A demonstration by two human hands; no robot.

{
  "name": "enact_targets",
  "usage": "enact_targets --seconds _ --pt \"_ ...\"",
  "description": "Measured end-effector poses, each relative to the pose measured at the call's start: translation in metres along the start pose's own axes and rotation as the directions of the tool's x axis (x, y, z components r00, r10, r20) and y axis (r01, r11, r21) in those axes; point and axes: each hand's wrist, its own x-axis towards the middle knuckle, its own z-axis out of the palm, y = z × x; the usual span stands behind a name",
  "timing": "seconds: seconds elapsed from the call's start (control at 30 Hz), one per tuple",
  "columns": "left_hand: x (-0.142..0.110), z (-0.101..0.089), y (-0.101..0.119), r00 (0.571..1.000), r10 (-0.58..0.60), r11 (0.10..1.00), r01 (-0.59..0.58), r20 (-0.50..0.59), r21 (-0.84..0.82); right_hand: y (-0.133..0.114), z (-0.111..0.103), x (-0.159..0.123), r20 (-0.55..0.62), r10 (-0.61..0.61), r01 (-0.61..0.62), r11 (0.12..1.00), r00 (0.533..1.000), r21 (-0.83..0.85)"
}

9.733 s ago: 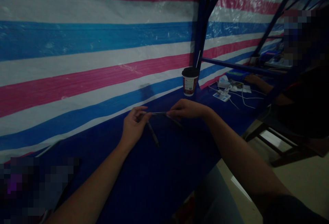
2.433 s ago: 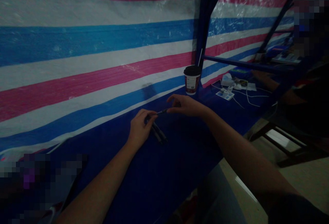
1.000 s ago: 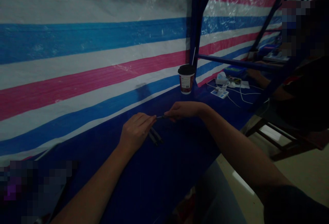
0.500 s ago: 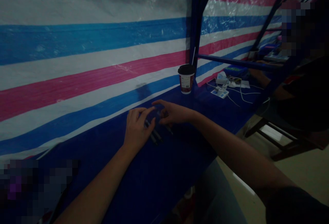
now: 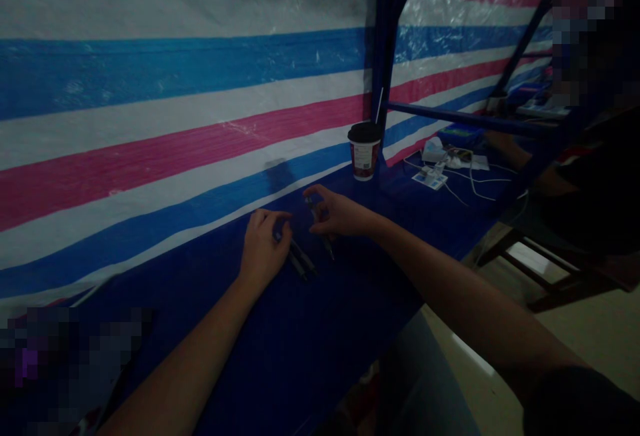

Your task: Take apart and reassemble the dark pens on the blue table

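Observation:
My left hand (image 5: 263, 246) rests palm down on the dark blue table top (image 5: 280, 349), its fingers over the ends of two dark pens (image 5: 300, 261) that lie side by side. My right hand (image 5: 337, 216) hovers a short way to the right, curled over a third dark pen (image 5: 326, 246). That pen runs through under the fingers, and its middle is hidden. I cannot tell whether either hand grips a pen.
A lidded paper cup (image 5: 365, 159) stands at the wall beyond my hands. Further right lie white cables and a card (image 5: 430, 181). A co-worker's arm (image 5: 505, 146) reaches in behind a blue metal frame (image 5: 384, 43). A striped tarp (image 5: 150, 89) forms the wall, and a wooden chair (image 5: 565, 276) stands below right.
My hands have come apart: the pen once pinched between them now sits under my right hand, which has shifted up and to the right. The two pens by my left hand stay put.

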Motion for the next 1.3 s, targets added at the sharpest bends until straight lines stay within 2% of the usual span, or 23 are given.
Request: enact_targets --seconds 0.1,0.27,0.43,0.57,0.8,0.93,1.17,1.3 --pt "0.0002 0.0009 -0.0011 0.998 -0.041 0.999 0.040 0.039 0.026 -0.0006 0.0010 -0.0001 0.023 -0.004 0.005 0.999 1.000 -0.053" --pt "-0.0008 0.0020 -0.0007 0.988 -0.138 0.987 0.131 0.076 0.093 -0.0001 0.0009 0.0005 -0.012 -0.008 0.008 1.000 1.000 -0.017" --pt "-0.0027 0.0025 0.0012 0.981 -0.127 0.959 0.085 0.143 0.270 0.0006 0.0010 0.0020 -0.048 -0.055 0.049 0.991 0.997 -0.125" --pt "-0.0031 0.0030 0.0013 0.976 -0.151 0.930 0.086 0.158 0.359 -0.0013 0.0023 0.0020 -0.106 -0.105 0.091 0.988 0.989 -0.127" --pt "-0.0060 0.0069 -0.0065 0.988 -0.121 0.921 0.076 0.097 0.381 0.0045 0.0046 0.0039 -0.081 -0.111 0.101 0.987 0.990 -0.125" --pt "-0.0061 0.0069 -0.0069 0.982 -0.143 0.922 0.087 0.121 0.378 0.0064 0.0061 0.0058 -0.041 -0.086 0.078 0.980 0.995 -0.181" --pt "-0.0051 0.0033 0.0001 0.971 -0.178 0.910 0.099 0.163 0.402 0.0047 0.0095 0.0072 -0.102 -0.108 0.087 0.977 0.989 -0.192" --pt "-0.0066 0.0052 -0.0017 0.978 -0.161 0.915 0.096 0.135 0.391 0.0060 0.0105 0.0083 -0.143 -0.088 0.060 0.980 0.986 -0.188"
